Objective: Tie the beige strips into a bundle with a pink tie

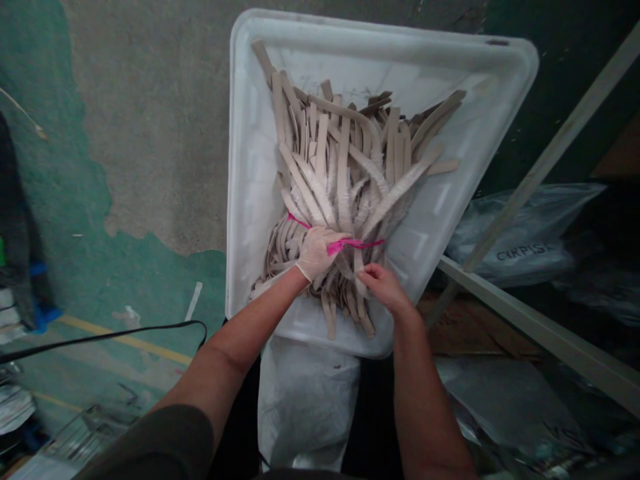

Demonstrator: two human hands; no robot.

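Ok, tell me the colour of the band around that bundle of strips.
Bright pink. The band shows best in the head view, between the gloved left hand and the right hand.

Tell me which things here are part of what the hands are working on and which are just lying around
In hand:
left hand, gloved, gripping the pink band
pink band around the strips
bundle of beige strips
right hand on the strip ends
white tub holding them

Lying about:
black cable
plastic bags
metal frame bar
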